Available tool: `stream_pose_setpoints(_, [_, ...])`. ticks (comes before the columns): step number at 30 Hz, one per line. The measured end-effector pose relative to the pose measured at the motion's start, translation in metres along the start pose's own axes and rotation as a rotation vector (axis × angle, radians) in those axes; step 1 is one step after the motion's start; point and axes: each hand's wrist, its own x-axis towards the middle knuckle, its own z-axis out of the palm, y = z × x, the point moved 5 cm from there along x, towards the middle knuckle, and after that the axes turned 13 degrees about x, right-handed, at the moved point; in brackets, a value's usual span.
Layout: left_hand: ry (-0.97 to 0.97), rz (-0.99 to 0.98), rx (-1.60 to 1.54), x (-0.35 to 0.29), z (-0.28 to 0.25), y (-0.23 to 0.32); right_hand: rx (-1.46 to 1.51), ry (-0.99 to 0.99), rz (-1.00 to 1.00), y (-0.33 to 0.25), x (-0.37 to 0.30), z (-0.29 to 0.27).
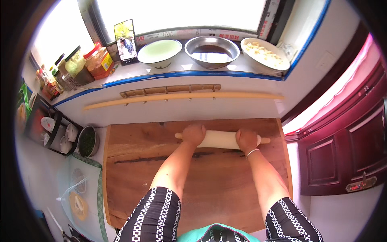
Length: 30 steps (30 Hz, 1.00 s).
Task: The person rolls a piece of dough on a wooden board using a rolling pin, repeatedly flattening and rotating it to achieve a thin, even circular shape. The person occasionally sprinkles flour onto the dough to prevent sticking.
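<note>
A pale sheet of dough [220, 139] is wound around a wooden rolling pin [265, 140], which lies crosswise near the far edge of a brown wooden board [213, 181]. My left hand [194, 134] closes over the left part of the roll, with the pin's bare tip sticking out beyond it. Over the right part, my right hand [246, 140] is wrapped in the same way, a thin bracelet on its wrist. Both arms reach forward, and the fingertips are mostly hidden by the backs of the hands.
On the windowsill stand a white enamel basin [160, 52], a metal bowl [212, 51], a white dish of pale pieces [266, 54], a propped phone [125, 42] and jars [98, 60]. A long pole [181, 97] hangs below. A bowl of greens [88, 142] sits left; a door [346, 149] stands right.
</note>
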Motion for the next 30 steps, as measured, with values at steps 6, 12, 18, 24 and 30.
stream_pose_setpoints(6, [-0.004,0.183,-0.071,-0.155,-0.005,0.004,0.052,0.019,-0.018,0.032,-0.185,0.018])
stream_pose_setpoints(12, [0.012,0.386,-0.208,-0.363,-0.030,-0.019,0.146,0.054,0.046,-0.007,-0.423,0.004])
stream_pose_setpoints(18, [-0.044,0.328,0.091,-0.291,-0.049,0.039,0.055,0.096,0.170,-0.004,-0.352,-0.014])
stream_pose_setpoints(24, [0.350,0.552,-0.025,-0.362,-0.020,0.046,-0.021,0.331,-0.173,-0.045,-0.398,0.039])
stream_pose_setpoints(30, [0.208,0.437,0.144,-0.198,-0.024,0.089,-0.052,-0.082,0.099,-0.016,-0.232,0.000])
